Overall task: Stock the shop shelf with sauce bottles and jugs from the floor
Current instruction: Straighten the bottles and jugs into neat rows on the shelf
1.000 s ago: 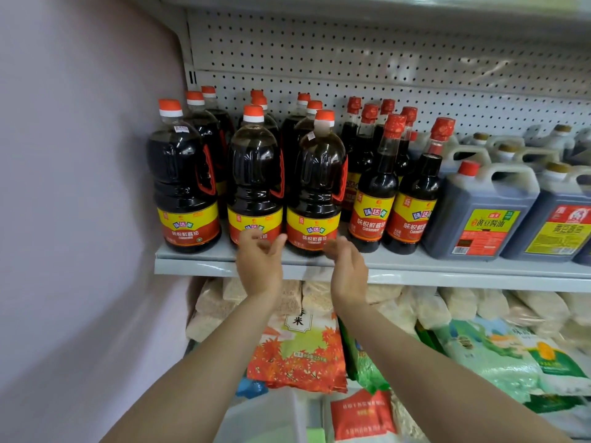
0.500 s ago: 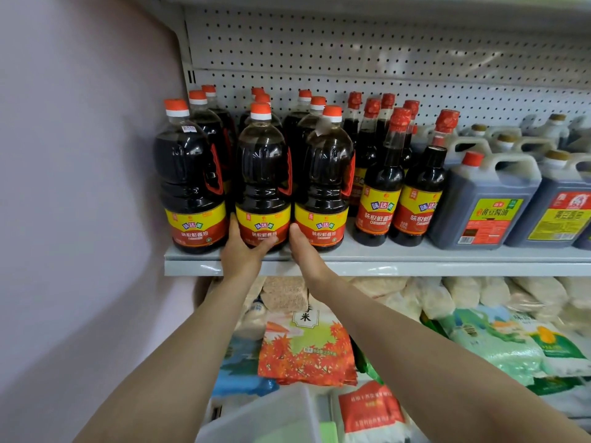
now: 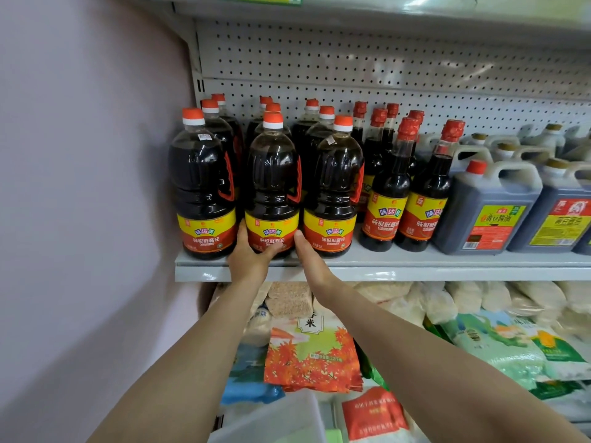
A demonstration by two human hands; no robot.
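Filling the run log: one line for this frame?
phase: seating bottle | left hand: cups middle soy sauce bottle base | right hand: flat against its right side | shelf: front row

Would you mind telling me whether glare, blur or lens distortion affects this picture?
Head view: wide-angle bending curves the shelf edge and the pegboard; small highlights glint on the front big bottle; labels there read sharp; the forearms near the bottom edge look softer.

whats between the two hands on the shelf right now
In the head view, the middle big soy sauce bottle stands between them: the left hand cups its base, and the right hand lies flat along its right side.
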